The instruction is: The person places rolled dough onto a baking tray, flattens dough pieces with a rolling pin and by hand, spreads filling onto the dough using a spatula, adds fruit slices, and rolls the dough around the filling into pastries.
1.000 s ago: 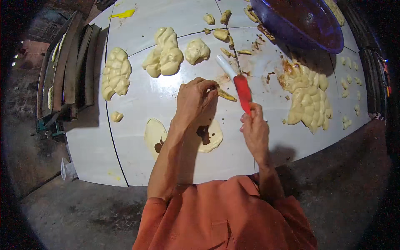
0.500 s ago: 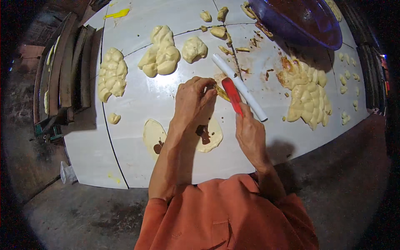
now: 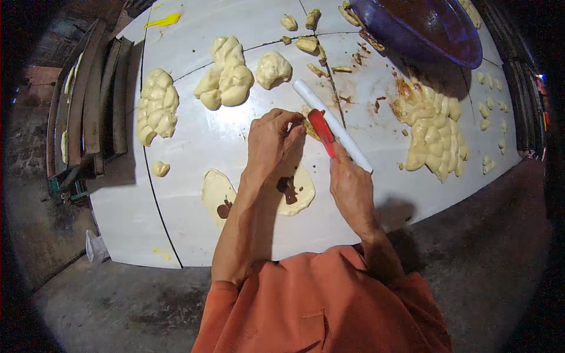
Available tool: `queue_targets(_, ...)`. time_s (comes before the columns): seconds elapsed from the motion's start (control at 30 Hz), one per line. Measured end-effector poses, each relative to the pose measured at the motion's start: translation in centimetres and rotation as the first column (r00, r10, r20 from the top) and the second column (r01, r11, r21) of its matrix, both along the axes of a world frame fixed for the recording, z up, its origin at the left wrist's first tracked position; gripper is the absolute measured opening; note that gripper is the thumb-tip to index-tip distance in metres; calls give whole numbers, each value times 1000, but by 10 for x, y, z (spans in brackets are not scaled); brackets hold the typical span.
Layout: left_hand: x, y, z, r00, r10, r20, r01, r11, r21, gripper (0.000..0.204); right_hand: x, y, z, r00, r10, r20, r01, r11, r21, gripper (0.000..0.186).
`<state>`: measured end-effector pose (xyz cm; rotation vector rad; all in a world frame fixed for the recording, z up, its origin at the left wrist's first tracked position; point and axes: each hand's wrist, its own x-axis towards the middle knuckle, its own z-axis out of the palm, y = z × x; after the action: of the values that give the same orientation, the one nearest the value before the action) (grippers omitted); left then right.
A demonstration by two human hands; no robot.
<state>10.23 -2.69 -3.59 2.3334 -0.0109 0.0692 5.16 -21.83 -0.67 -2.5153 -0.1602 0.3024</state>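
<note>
My left hand (image 3: 271, 138) is closed at the middle of the white table, its fingertips pinching a yellow-brown piece of banana (image 3: 310, 127). In my right hand (image 3: 352, 183) is a red flat-bladed tool (image 3: 321, 132), its blade against the banana beside my left fingertips. Just beyond the blade lies a white rolling pin (image 3: 338, 132), slanting across the table. Below my hands are two flattened dough pieces with dark brown filling: the right dough piece (image 3: 302, 199) is partly under my left wrist, and the left dough piece (image 3: 215, 187) sits beside my left forearm.
Dough balls cluster at left (image 3: 158, 109), centre (image 3: 226, 79) and right (image 3: 436, 144). A purple basin (image 3: 406, 35) of brown contents stands at far right, near more banana pieces (image 3: 307, 44). A yellow spatula (image 3: 165, 21) lies far left. Dark trays (image 3: 94, 94) stand beyond the left edge.
The red tool has moved slightly left and down along the banana with my right hand. The rolling pin has shifted a little to the left. My left hand stays in place.
</note>
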Motion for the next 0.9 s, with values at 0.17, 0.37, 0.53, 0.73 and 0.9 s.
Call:
queue_targets(0.17, 1, 4, -8, 1000, -17, 25, 18, 1000, -4, 23, -4, 4, -9, 999, 29, 28, -26, 996, -90, 39)
queue_targets(0.37, 1, 4, -9, 999, -9, 47, 10, 1000, -19, 22, -4, 9, -16, 993, 52, 105, -40, 993, -114, 38)
queue_targets(0.53, 1, 12, -8, 998, -60, -2, 60, 998, 8, 25, 4, 5, -12, 995, 95, -38, -100, 978, -181, 38)
queue_targets(0.73, 1, 12, -8, 984, -174, 45, 168, 979, 115, 27, 24, -30, -4, 868, -15, -497, 186, 937, 297, 50)
queue_targets(0.9, 2, 13, 3, 978, -207, 30, 195, 955, 224, 19, 26, -70, -3, 857, -244, -453, 474, 717, 511, 49)
